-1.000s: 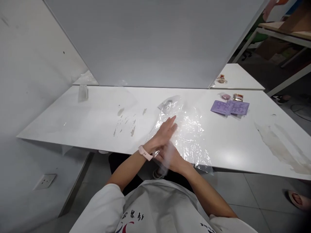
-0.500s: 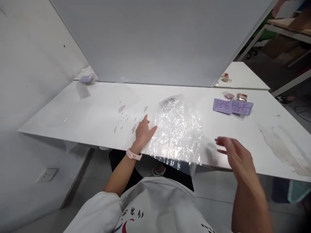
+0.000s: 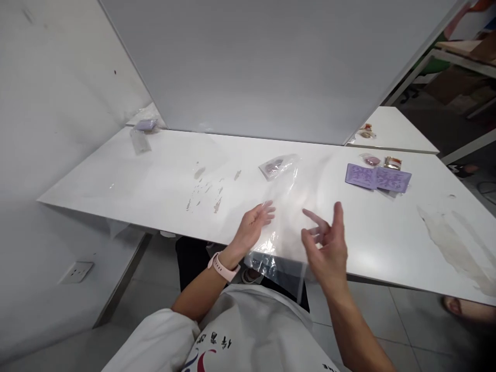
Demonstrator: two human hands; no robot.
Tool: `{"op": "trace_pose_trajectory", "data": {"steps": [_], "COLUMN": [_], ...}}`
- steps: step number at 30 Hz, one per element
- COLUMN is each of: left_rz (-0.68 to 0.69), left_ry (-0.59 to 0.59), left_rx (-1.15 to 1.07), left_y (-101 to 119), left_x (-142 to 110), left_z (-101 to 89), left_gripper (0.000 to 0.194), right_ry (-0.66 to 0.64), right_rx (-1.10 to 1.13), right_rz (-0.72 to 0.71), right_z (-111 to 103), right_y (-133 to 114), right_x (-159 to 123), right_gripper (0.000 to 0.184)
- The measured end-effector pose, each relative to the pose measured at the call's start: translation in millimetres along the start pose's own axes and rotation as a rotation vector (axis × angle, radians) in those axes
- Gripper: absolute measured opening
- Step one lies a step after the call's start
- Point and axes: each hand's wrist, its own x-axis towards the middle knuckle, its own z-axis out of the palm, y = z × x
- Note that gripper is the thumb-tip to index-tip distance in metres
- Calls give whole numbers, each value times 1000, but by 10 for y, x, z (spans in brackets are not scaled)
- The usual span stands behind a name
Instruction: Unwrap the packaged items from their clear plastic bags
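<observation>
A clear plastic sheet or bag (image 3: 277, 268) lies on the table and hangs over its front edge toward my lap. Its outline on the table is hard to make out. Over its left part is my left hand (image 3: 253, 226), fingers a little apart, with nothing visible in it. My right hand (image 3: 327, 248) hovers at the right side of the plastic, fingers spread and some of them bent; I see nothing held there, and whether it touches the film is unclear. Just beyond my hands lies a small clear packet (image 3: 273, 168) with something dark pinkish inside.
A purple patterned folded card (image 3: 377, 178) lies at the right, with a pink item in clear wrap (image 3: 372, 160) and a gold-brown packet (image 3: 392, 163) behind it. Far left are a wrapped purple item (image 3: 146, 125) and a clear packet (image 3: 140, 142). A grey panel (image 3: 248, 72) stands behind.
My right hand has moved left to the plastic, and my left hand has shifted right over it. The crinkled glare across the plastic has mostly gone. A person's foot now shows at lower right.
</observation>
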Motion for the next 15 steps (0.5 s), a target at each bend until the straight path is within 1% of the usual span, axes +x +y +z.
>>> {"op": "trace_pose_trajectory", "data": {"steps": [2, 3, 4, 5, 6, 7, 8, 9, 10, 11, 13, 14, 15], "left_rz": [43, 47, 41, 28, 11, 5, 21, 63, 147, 263, 480, 549, 567], "left_ry": [-77, -87, -76, -41, 2, 51, 108, 176, 267, 392, 688, 804, 861], "left_rx": [-175, -231, -262, -270, -259, -231, -184, -118, -27, 88, 387, 577, 783], "left_y": [85, 127, 167, 205, 247, 297, 363, 449, 556, 681, 945, 1057, 1136], "left_x": [-156, -212, -248, -266, -268, -259, -243, -226, -209, -193, -154, -125, -87], "left_z": [102, 118, 100, 44, -49, -178, -339, -529, -741, -971, -1458, -1701, -1934], "left_gripper": [55, 61, 66, 69, 69, 65, 60, 55, 52, 49, 43, 41, 40], "right_ry": [-143, -227, -313, -403, -500, -594, -672, -718, -720, -679, -520, -434, -358], "right_rx": [-80, -113, -142, -165, -175, -167, -142, -107, -70, -42, -43, -75, -124], "right_rz": [-238, -358, -467, -556, -616, -644, -647, -633, -613, -593, -568, -565, -564], "right_z": [251, 369, 470, 550, 605, 636, 647, 642, 628, 609, 564, 539, 511], "right_y": [-190, -269, -339, -400, -453, -496, -528, -544, -541, -516, -395, -303, -196], "right_x": [-97, -127, -145, -151, -146, -131, -105, -71, -27, 26, 157, 232, 312], "right_gripper": [77, 73, 70, 69, 69, 70, 68, 63, 57, 51, 41, 38, 36]}}
